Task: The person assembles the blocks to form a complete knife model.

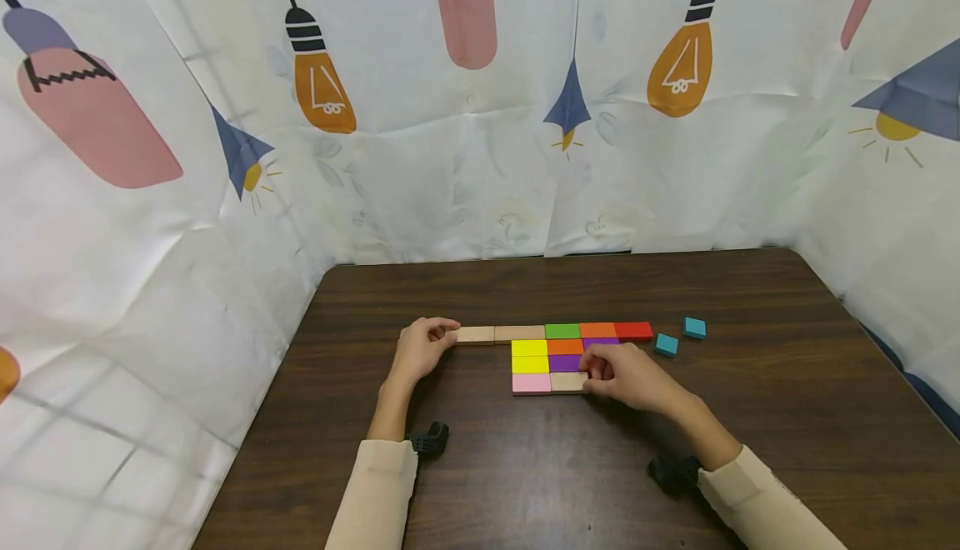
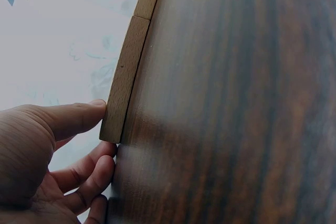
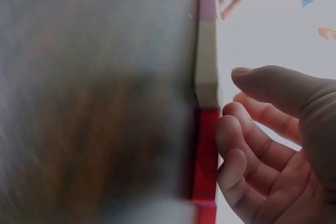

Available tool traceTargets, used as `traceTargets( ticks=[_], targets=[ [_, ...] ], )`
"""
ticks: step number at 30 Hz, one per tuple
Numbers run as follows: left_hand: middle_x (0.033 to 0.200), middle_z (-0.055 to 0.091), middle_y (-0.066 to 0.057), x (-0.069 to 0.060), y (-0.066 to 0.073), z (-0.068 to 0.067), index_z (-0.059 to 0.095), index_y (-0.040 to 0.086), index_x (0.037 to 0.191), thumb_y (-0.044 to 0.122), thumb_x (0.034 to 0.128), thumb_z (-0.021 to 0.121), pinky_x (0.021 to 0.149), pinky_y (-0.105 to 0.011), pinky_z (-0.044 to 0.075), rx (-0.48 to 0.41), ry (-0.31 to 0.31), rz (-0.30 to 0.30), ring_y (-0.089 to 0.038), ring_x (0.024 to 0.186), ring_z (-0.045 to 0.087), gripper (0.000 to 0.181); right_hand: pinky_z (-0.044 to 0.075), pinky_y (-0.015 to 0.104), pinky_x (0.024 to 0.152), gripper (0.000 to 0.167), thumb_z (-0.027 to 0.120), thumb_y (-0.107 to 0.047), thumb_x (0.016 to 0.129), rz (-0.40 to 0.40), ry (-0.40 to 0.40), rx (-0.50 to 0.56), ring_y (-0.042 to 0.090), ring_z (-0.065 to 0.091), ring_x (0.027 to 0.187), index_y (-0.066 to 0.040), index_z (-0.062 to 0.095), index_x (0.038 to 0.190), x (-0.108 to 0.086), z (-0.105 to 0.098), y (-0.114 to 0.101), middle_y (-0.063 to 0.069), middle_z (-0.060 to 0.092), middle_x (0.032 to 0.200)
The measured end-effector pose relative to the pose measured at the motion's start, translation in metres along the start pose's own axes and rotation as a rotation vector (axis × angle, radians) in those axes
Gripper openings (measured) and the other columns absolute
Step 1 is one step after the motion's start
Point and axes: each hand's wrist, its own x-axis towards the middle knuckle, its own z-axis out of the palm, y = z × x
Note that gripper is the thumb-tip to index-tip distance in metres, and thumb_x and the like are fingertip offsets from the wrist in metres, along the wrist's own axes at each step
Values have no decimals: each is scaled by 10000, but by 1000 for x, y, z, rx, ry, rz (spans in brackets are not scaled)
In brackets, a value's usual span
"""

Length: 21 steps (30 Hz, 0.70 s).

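Flat coloured blocks lie edge to edge on the brown table. At the row's left end, my left hand [image 1: 418, 352] pinches a plain wooden block [image 1: 476, 334] between thumb and fingertips; the left wrist view shows its side [image 2: 124, 80]. My right hand [image 1: 630, 375] hovers by the right end of another plain wooden block [image 1: 567, 382], beside a pink block [image 1: 531, 383]. Its thumb and curved fingers [image 3: 231, 135] stand apart in the right wrist view, near a red block [image 3: 206, 156]. Yellow [image 1: 529, 348], green [image 1: 562, 331], orange [image 1: 565, 347] and purple [image 1: 564, 362] blocks lie between the hands.
Two loose blue blocks [image 1: 666, 345] lie right of the red block, apart from the others. The dark table [image 1: 510, 467] extends around the blocks. A white curtain [image 1: 480, 175] printed with lamps hangs along the back and sides.
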Motion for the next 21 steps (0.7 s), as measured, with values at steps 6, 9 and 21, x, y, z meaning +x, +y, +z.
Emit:
traceTargets(
  ticks=[6,9,21],
  targets=[
    [933,620,-42,-1,1,0,796,179,1119,215,969,725,748,-326,445,-6,2,-3,-191,832,550,170,469,235,592,117,757,-210,938,32,124,-8,118,529,673,-155,696,1022,-5,-19,10,-55,585,768],
    [928,618,-43,-1,0,0,795,177,1119,216,966,728,743,-325,442,-4,2,-3,-192,831,546,171,451,241,573,100,733,-195,957,41,215,-17,119,522,661,-142,696,1032,-9,-32,18,-41,600,771],
    [932,621,-43,0,0,0,793,177,1124,222,970,725,742,-328,445,-3,-1,1,-192,829,548,174,468,273,624,278,632,-276,1029,176,482,-14,113,567,803,-62,647,1205,-30,-75,63,86,648,1004]
  ],
)
